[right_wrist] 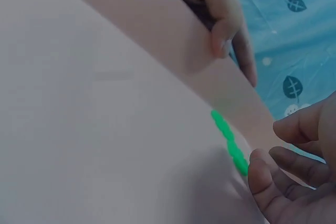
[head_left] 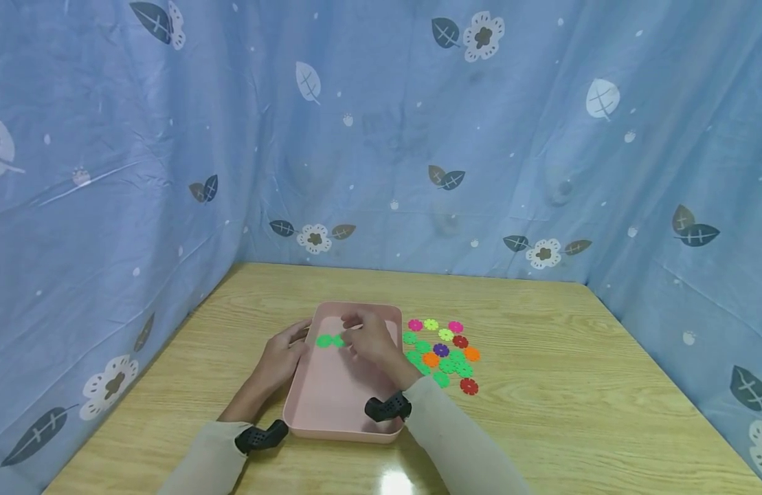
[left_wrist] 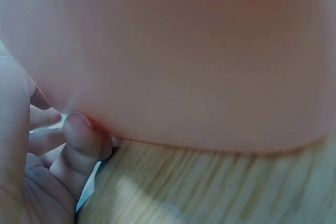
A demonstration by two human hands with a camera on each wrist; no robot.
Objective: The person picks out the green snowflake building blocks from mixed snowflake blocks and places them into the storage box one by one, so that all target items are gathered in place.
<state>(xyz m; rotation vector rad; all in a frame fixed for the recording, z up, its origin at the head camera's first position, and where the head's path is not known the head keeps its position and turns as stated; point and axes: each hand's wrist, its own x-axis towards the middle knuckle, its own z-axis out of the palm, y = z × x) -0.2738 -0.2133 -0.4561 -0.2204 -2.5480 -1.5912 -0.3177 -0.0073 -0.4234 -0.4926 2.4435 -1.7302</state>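
Shallow pink plastic tray [head_left: 340,405]: could slide or tilt if the left hand [head_left: 283,354], curled onto its left edge, pulls unevenly. Right hand [head_left: 371,337] above it: half-curled, thumb apart, nothing visibly held. Two green flower-shaped plastic discs [head_left: 324,341] inside by its fingertips, contact unclear; a nudge could misalign them.

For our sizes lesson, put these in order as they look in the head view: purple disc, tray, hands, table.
1. Table
2. Tray
3. Left hand and right hand, too alike to rank
4. Purple disc
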